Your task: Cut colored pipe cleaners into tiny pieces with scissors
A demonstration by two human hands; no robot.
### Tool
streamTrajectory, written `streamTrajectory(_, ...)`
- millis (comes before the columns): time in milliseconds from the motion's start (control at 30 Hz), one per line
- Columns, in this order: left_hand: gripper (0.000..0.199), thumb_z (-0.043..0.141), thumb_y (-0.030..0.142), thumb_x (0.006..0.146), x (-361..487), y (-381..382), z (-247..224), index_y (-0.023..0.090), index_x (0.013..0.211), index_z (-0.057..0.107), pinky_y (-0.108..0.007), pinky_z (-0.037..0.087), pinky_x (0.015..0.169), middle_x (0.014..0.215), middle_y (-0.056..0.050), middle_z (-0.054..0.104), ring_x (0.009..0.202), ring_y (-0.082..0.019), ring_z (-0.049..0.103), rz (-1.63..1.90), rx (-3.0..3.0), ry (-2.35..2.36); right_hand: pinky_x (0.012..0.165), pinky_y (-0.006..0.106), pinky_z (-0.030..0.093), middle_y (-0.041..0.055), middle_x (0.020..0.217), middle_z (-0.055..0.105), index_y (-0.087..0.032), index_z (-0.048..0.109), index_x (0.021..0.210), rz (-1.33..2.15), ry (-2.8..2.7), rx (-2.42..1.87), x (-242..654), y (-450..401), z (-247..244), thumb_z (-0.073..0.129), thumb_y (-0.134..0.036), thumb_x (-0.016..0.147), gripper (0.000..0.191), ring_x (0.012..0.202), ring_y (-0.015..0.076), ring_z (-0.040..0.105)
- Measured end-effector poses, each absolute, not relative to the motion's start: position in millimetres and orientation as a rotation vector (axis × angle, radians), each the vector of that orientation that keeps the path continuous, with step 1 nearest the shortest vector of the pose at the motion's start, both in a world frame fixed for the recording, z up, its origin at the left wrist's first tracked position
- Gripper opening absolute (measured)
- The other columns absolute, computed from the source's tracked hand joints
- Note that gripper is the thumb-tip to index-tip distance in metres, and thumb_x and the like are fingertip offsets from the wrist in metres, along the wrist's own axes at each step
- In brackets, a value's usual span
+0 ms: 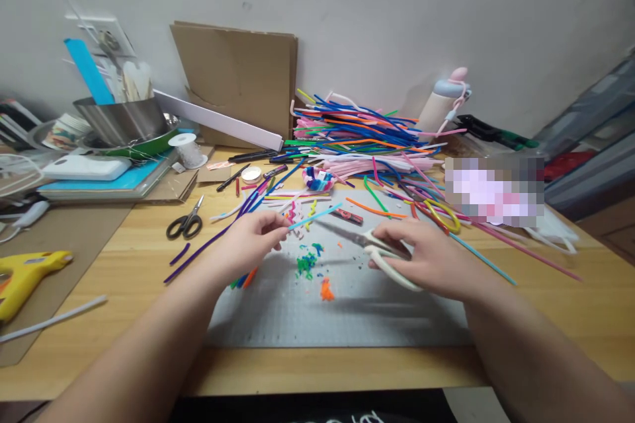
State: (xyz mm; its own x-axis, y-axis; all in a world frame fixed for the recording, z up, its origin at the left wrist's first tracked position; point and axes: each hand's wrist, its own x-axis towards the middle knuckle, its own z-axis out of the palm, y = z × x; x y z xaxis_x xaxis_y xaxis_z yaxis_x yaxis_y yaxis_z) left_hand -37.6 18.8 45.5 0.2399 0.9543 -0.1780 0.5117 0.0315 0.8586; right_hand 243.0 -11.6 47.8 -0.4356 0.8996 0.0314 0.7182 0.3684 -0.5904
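Left hand (264,235) pinches one light-blue stem (316,217) slanting up rightward; right hand (421,256) grips one pair of white-handled scissors (358,237) pointing left

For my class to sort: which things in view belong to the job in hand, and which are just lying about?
Seem to belong to the job:
- light-blue pipe cleaner, in the left hand
- white-handled scissors, in the right hand
- grey mat, beneath the hands
- green clippings, on the mat

Apparently just lying about:
- yellow glue gun
- black-handled scissors
- bottle
- cardboard sheets
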Motion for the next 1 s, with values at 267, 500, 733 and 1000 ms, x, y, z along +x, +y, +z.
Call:
streamTrajectory(267,0.012,0.054,0.029,0.078,-32,-3,28,0.018,0.079,0.058,-0.025,0.04,0.056,0.063,0.003,0.055,0.055,-0.013,0.053,0.496,1.498,1.287,0.066,0.03,0.046,0.0036,0.091,0.064,-0.021,0.055,0.094,1.132,-1.471,-1.3,210,-4,9,0.072,-0.039,0.07,0.034,0.077,0.0166,0.059)
streamTrajectory(500,0.016,0.05,0.029,0.081,-35,-4,24,0.019,0.08,0.063,-0.027,0.038,0.056,0.066,0.0,0.062,0.06,-0.016,0.054,0.348,1.789,1.345,0.062,0.028,0.046,0.0036,0.088,0.064,-0.021,0.053,0.099,1.287,-1.392,-1.272,209,-2,-4,0.073,-0.036,0.07,0.038,0.075,0.0159,0.059)
streamTrajectory(733,0.015,0.051,0.026,0.081,-36,-3,16,0.02,0.08,0.066,-0.028,0.041,0.064,0.079,-0.001,0.069,0.071,-0.017,0.059,0.419,1.858,1.276,0.062,0.028,0.046,0.0005,0.079,0.062,-0.021,0.054,0.089,1.324,-1.392,-1.34,202,-6,-2,0.08,-0.032,0.06,0.04,0.068,0.0136,0.055)
streamTrajectory(1000,0.016,0.054,0.026,0.078,-37,-5,26,0.019,0.076,0.068,-0.025,0.039,0.06,0.071,0.0,0.067,0.065,-0.015,0.056,0.33,1.719,1.238,0.061,0.028,0.044,-0.0003,0.078,0.06,-0.021,0.054,0.088,1.186,-1.394,-1.263,203,-4,-3,0.077,-0.034,0.065,0.035,0.066,0.0127,0.054)
